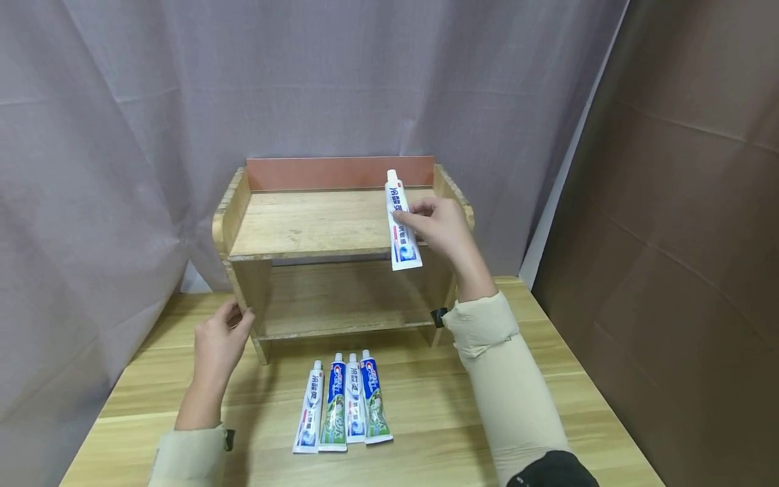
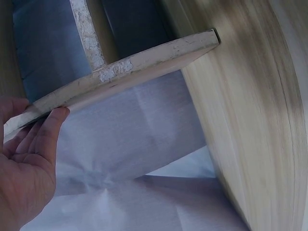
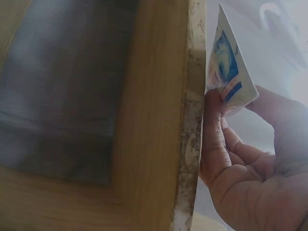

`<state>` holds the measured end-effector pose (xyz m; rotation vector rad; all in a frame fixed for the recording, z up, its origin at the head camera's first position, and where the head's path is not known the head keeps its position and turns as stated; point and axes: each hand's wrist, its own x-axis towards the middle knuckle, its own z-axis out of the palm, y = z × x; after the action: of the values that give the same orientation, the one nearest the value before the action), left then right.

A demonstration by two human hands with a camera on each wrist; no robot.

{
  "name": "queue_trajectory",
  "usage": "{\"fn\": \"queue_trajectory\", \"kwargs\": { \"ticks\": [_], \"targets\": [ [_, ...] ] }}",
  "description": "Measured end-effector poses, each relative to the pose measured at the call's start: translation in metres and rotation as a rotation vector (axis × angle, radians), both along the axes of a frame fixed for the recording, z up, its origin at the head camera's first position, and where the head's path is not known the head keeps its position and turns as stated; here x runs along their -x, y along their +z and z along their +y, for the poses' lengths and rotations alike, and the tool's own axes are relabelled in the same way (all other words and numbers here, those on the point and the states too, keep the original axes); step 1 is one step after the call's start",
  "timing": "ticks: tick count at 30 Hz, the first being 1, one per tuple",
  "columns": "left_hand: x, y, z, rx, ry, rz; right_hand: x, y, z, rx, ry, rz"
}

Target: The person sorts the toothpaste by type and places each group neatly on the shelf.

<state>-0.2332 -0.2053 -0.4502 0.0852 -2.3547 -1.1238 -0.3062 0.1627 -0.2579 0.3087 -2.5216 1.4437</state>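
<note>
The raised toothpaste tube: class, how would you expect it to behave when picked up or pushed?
The toothpaste tube is probably fairly stiff, since it looks straight though pinched near its middle. It is likely light, being slim and held in one pinch. Its flat, wide end should discourage rolling.

We read 冷酸 and 敏感 on the far white tube (image 1: 404, 245), 冷酸灵 on both near white tubes (image 1: 310, 409); lettering on the near blue tubes (image 1: 335, 409) is too small.
</note>
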Motion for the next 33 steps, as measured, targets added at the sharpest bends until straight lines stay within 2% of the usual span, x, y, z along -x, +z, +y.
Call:
{"fn": "queue_trajectory", "kwargs": {
  "ticks": [5,12,16,19,23,28,33],
  "targets": [
    [0.001,-0.001,-0.001,0.004,0.002,0.015,0.009,0.005,-0.004,0.032,-0.011,-0.032],
    [0.002,-0.001,-0.003,0.012,0.001,0.043,0.023,0.011,-0.007,0.127,-0.001,-0.135],
    [0.002,0.000,-0.003,0.006,-0.006,0.038,0.031,0.012,-0.005,0.107,-0.032,-0.173],
    [0.004,-0.001,-0.001,0.004,-0.017,0.038,0.037,0.012,-0.003,0.078,-0.066,-0.172],
    [0.005,-0.002,0.000,0.004,-0.017,0.039,0.045,0.011,-0.003,0.073,-0.070,-0.171],
    [0.002,-0.002,-0.001,0.002,-0.013,0.034,0.049,0.009,-0.005,0.099,-0.073,-0.198],
    [0.002,-0.001,-0.001,0.002,-0.020,0.030,0.052,0.010,-0.005,0.063,-0.106,-0.191]
  ]
}}
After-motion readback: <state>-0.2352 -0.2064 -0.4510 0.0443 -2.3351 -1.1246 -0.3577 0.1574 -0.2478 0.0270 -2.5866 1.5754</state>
